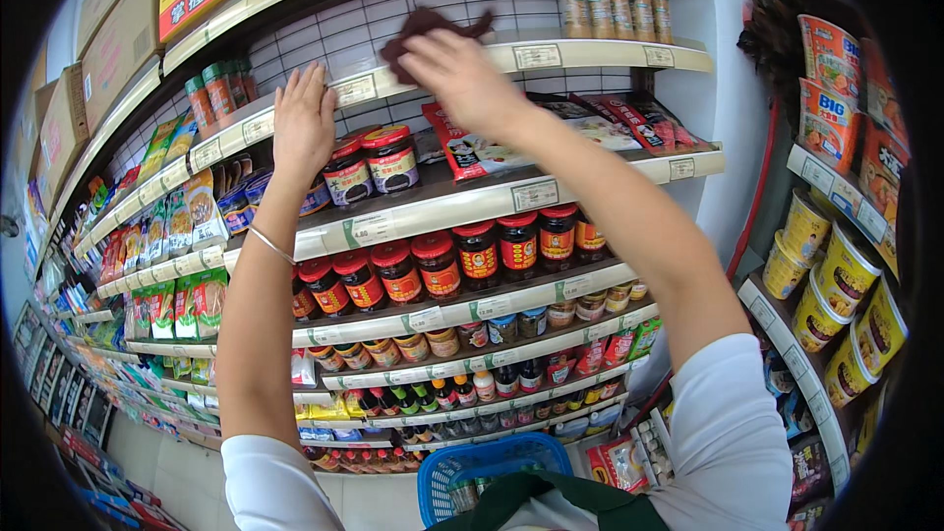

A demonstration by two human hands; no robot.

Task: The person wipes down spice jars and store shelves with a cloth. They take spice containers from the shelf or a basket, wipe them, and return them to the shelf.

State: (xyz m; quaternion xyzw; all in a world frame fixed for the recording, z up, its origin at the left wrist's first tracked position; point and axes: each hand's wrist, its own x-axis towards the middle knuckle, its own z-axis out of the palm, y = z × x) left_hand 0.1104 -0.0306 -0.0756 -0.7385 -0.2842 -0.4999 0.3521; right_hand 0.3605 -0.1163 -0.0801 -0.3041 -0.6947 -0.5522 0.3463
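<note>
A dark brown cloth [424, 26] lies under my right hand [461, 81] on the upper metal shelf [605, 51]; the hand and cloth are slightly blurred. My left hand [304, 114] rests with extended fingers on the front edge of the same shelf, to the left of the cloth. Spice bottles with green caps [613, 7] stand at this shelf's right end, and more such bottles [214, 92] stand at the left. Below are jars with red lids [391, 158] and red food packets [472, 147].
A blue plastic basket [494, 453] holding bottles is low in front of me. Cartons [122, 44] sit at upper left. Sauce jars [442, 265] fill a lower shelf. Yellow instant noodle tubs [848, 273] and a dark feather duster [771, 37] are at right.
</note>
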